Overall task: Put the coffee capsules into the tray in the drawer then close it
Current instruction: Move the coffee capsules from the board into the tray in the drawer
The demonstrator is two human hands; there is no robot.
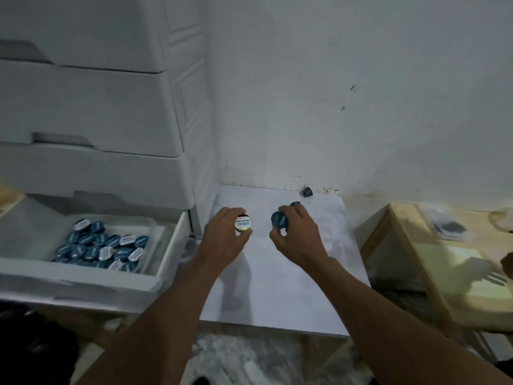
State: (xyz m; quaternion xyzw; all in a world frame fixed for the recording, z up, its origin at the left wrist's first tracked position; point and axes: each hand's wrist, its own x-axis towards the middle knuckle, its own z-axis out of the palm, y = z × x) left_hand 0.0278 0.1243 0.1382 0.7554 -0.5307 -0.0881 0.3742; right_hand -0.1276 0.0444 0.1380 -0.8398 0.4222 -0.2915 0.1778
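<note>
Clear plastic tray [155, 232] nearly full; left hand [224, 234] fingers clamp a white-lidded capsule [244, 224], right hand [298, 236] fingers a blue capsule [279, 220]; one blue capsule [307, 191] left by the wall, white drawer [166, 262] open

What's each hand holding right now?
Left hand: closed on a white-lidded capsule.
Right hand: closed on a blue capsule; possibly a second behind the fingers, unclear.

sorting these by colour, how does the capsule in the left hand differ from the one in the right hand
The capsule in the left hand shows a white printed lid facing the camera; the capsule in the right hand shows dark blue. The left hand holds one capsule; the right hand seems to hold a second blue capsule behind. Both are held above the white board.
</note>
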